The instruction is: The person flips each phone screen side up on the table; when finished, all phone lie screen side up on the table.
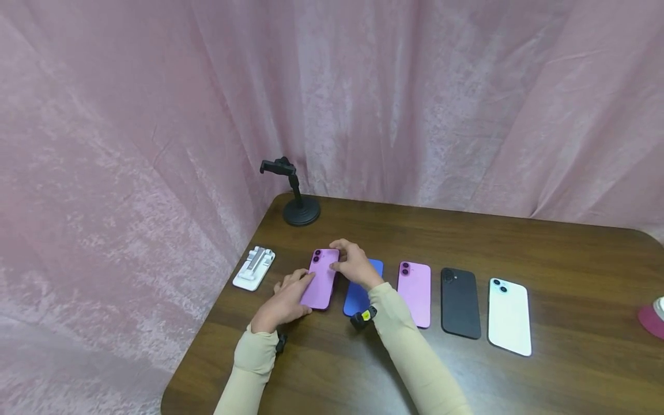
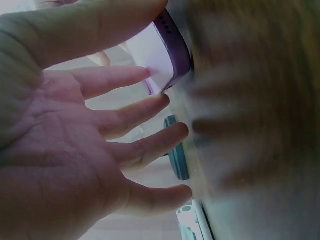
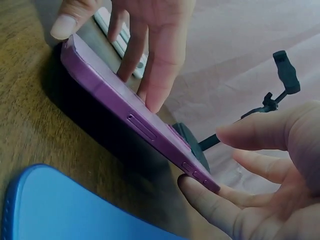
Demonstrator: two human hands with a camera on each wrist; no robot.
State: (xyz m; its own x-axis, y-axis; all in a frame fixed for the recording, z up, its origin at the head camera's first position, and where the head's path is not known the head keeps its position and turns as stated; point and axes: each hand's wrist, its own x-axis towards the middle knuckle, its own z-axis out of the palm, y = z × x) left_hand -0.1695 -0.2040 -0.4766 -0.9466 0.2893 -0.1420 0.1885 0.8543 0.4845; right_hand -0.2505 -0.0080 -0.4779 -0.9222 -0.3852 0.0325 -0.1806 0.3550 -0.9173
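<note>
A pink-purple smartphone lies back up on the table's left side, between both hands. My left hand holds its lower end, the thumb at the bottom edge and the index finger on the back; the other fingers spread out to the left. My right hand grips the upper right corner, thumb toward the back, fingers at the edge. A dark shadow lies under the phone's side in the right wrist view. Just right of it, partly covered by my right hand, is a blue phone.
Further right lie a second pink-purple phone, a black phone and a white phone. A white folding stand is at the left edge, a black phone holder behind. A pink object sits far right.
</note>
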